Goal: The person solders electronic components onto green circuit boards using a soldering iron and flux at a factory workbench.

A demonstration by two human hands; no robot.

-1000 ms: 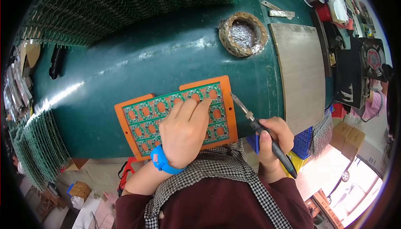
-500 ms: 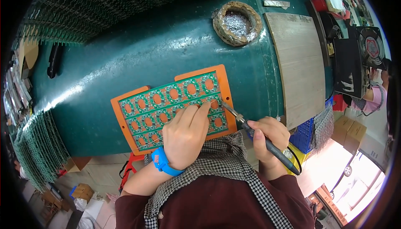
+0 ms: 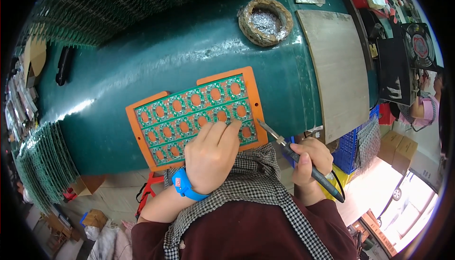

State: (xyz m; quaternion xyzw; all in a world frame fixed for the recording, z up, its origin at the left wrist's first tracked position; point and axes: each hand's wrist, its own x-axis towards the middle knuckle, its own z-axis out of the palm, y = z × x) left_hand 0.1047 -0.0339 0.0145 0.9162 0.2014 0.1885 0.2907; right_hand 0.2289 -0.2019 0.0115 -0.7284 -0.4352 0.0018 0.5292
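A green circuit board panel (image 3: pixel 177 117) with rows of oval rings lies in an orange tray (image 3: pixel 133 123) on the bench. My left hand (image 3: pixel 212 152), with a blue wrist strap (image 3: pixel 183 184), rests over the panel's lower rows. Its fingers are bent and drawn together near the right-hand rings; what they pinch, if anything, is hidden. In my right hand (image 3: pixel 313 158) is a soldering iron (image 3: pixel 323 181), gripped like a pen. Its metal tip points up and left, over the tray's right edge and away from the rings.
A rough, round pot (image 3: pixel 246 26) with silvery contents stands beyond the tray. Right of it lie a grey board (image 3: pixel 334 65) and metal strips (image 3: pixel 310 0). Stacked green panels (image 3: pixel 45 170) hang at the left. A fan (image 3: pixel 421 46) and another person's pink sleeve (image 3: pixel 429 110) are far right.
The soldering iron's tip has moved off the right-hand rings, down and right to the tray's edge. My left fingers have drawn down slightly, uncovering more of the middle row.
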